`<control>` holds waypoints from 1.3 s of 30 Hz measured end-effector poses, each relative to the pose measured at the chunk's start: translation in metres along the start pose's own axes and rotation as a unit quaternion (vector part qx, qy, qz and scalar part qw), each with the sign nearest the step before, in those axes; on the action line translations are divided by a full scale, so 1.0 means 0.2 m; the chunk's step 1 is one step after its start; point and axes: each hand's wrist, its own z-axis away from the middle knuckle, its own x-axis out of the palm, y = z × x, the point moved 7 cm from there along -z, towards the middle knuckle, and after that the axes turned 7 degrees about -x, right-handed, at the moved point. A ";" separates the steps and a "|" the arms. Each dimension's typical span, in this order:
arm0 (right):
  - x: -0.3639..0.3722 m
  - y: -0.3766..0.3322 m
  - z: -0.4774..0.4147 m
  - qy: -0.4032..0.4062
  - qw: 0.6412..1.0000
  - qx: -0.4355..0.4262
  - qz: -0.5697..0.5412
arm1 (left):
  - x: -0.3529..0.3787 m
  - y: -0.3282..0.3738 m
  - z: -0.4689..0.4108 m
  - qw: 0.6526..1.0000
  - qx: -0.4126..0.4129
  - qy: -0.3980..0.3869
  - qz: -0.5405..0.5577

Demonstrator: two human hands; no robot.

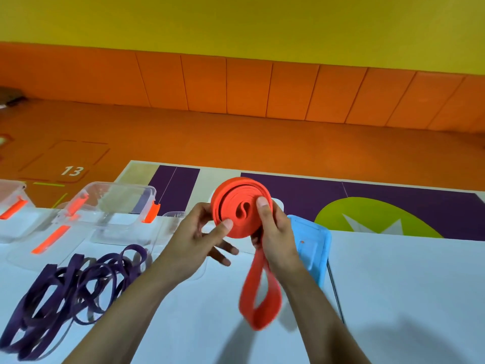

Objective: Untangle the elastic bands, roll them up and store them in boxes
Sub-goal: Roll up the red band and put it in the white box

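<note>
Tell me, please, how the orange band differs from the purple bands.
The orange band is mostly coiled, one loop hanging; the purple bands lie tangled. The orange band is held by the left hand and right hand; the purple bands rest on the table. Both are flat elastic strips.

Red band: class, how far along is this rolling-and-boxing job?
Done: most of the red band is coiled. In hand: the left hand and right hand hold it, its tail hanging loose. Left: wind the tail and box it; the purple bands lie tangled on the table, and the clear box looks empty.
</note>
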 end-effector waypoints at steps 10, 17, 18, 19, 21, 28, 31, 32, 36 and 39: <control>0.03 -0.05 0.00 -0.116 0.992 -0.037 0.042 | -0.08 0.16 -0.05 0.975 0.001 -0.031 -0.221; -0.03 -0.06 -0.04 -0.132 0.990 -0.023 0.046 | -0.08 0.11 -0.03 0.989 0.015 -0.021 -0.146; -0.04 -0.04 -0.05 -0.128 0.991 -0.022 0.042 | -0.07 0.09 -0.03 0.994 0.018 -0.009 -0.108; -0.05 -0.03 -0.05 -0.122 0.992 -0.020 0.038 | -0.07 0.06 -0.04 0.998 0.017 0.006 -0.067; -0.05 0.01 -0.04 -0.101 0.995 -0.012 0.023 | -0.07 0.02 -0.04 0.999 0.004 0.034 0.002; 0.03 0.09 0.05 -0.065 0.996 -0.007 0.054 | -0.01 -0.15 -0.04 0.989 -0.047 0.028 0.139; 0.00 0.13 0.05 -0.084 0.993 0.009 0.085 | -0.04 -0.20 -0.03 0.996 -0.081 -0.001 0.047; -0.03 0.14 0.06 -0.098 0.991 0.017 0.087 | -0.08 -0.20 -0.03 0.996 -0.086 -0.007 -0.012; -0.04 0.10 0.06 -0.179 0.978 0.040 0.096 | -0.19 -0.13 -0.06 0.986 -0.053 -0.013 -0.156; 0.00 0.09 0.06 -0.221 0.965 0.044 0.133 | -0.18 -0.09 -0.10 0.965 -0.031 -0.084 -0.246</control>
